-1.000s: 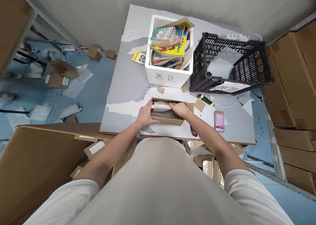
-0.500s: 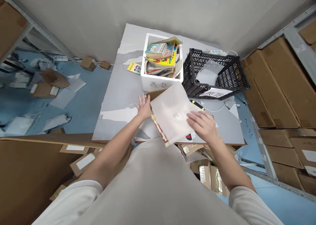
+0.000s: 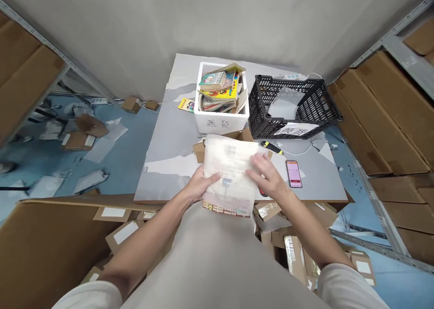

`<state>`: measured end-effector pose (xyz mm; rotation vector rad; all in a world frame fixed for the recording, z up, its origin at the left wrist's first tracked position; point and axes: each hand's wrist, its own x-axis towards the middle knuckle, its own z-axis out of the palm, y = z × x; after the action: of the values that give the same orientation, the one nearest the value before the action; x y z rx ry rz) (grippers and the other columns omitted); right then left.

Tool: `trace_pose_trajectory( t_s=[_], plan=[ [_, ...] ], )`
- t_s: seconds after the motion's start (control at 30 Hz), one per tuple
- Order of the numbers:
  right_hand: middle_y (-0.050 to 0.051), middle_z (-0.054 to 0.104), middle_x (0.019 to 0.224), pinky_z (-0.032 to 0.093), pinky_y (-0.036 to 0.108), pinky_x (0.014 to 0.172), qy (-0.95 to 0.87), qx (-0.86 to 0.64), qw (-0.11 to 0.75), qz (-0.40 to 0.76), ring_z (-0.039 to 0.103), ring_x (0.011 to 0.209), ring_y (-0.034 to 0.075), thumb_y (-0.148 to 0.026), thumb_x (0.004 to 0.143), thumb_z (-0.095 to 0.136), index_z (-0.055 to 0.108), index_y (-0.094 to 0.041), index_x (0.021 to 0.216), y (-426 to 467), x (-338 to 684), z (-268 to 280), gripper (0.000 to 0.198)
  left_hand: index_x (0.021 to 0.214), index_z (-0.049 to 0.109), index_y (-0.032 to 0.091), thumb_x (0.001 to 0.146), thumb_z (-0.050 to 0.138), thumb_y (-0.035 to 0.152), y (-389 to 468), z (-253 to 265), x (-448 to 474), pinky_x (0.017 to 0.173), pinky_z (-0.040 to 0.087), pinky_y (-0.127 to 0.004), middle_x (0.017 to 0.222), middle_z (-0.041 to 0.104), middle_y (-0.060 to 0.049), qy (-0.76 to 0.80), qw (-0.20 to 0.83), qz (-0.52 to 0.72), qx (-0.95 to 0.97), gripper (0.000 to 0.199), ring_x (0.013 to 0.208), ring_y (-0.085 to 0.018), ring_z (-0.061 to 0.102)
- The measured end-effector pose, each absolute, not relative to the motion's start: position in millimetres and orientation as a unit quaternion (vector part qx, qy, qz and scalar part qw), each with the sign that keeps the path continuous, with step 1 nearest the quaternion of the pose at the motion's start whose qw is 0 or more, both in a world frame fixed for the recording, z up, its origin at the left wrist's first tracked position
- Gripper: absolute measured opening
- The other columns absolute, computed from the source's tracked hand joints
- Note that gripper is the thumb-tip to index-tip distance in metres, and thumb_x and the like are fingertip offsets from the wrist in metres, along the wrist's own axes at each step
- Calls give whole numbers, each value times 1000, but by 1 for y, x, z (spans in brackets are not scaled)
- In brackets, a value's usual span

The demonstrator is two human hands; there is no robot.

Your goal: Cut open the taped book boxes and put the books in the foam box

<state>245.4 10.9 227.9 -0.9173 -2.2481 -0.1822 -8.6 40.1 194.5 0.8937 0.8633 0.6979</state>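
A thin, pale book (image 3: 230,175) is held upright in front of my chest, its whitish, semi-see-through face towards me. Printing shows faintly through, and a red and yellow patterned strip runs along its lower edge. My left hand (image 3: 200,183) is closed on the left side, thumb over the face and fingers hidden behind. At the right edge, my right hand (image 3: 266,175) has its fingers apart and slightly blurred, touching or just over the surface. Behind the book lies a small opened cardboard box (image 3: 199,151), mostly covered.
A white foam box (image 3: 222,124) full of books and a black plastic crate (image 3: 293,105) with white sheets stand at the back of the table (image 3: 159,142). A box cutter (image 3: 271,147) and a phone (image 3: 293,174) lie at right. Cartons (image 3: 379,114) line the right shelf.
The book has turned from a slant to nearly straight and come closer to me. My left hand has moved from the cardboard box onto the book. The phone has come into view.
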Motion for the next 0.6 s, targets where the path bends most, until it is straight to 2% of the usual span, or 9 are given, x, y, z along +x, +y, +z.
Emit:
trace_pose_trajectory(
  t_s=[0.07,0.1,0.17,0.23,0.37,0.5,0.6],
  plan=[
    [6,37,149,38,55,107,-802,-453,388,-37,35,138,25,-8,85,48,46,-31,132,17,250,233,52,112,60,13,65,78,47,44,189,-17,82,54,-39,103,71,-13,416,731,342,419,61,93,-27,68],
    [8,39,148,39,54,106,-766,-499,405,-7,36,137,25,-9,86,45,44,-29,134,21,252,237,53,109,62,13,63,79,45,46,187,-22,81,55,-38,102,71,-12,422,720,339,434,59,93,-27,68],
    [11,52,136,46,47,100,-722,-553,408,76,51,125,23,-13,88,42,44,-26,134,28,253,247,48,103,65,14,62,80,42,51,184,-30,78,55,-36,100,72,-10,421,706,314,474,52,92,-27,67],
    [10,63,119,50,40,93,-732,-555,358,169,61,107,21,-19,89,44,51,-23,128,36,250,258,40,99,66,14,63,80,39,55,183,-34,75,55,-35,98,72,-9,403,703,283,513,46,90,-26,67],
    [8,67,105,49,34,81,-783,-499,196,315,62,94,21,-32,83,60,61,-20,112,47,239,266,32,97,66,15,65,78,37,56,182,-34,72,54,-32,95,72,-8,374,713,252,536,40,87,-25,67],
    [3,66,88,45,25,61,-734,-466,164,466,58,74,16,-43,80,63,63,-17,104,53,237,250,35,96,65,16,67,76,42,52,181,-33,70,53,-29,95,71,-7,381,714,257,528,41,85,-23,66],
    [2,66,87,46,26,63,-697,-446,186,530,59,75,16,-45,81,61,64,-17,100,51,243,235,34,91,66,15,69,71,52,53,176,-43,65,51,-28,85,71,-7,413,709,252,513,43,78,-22,65]
  ],
)
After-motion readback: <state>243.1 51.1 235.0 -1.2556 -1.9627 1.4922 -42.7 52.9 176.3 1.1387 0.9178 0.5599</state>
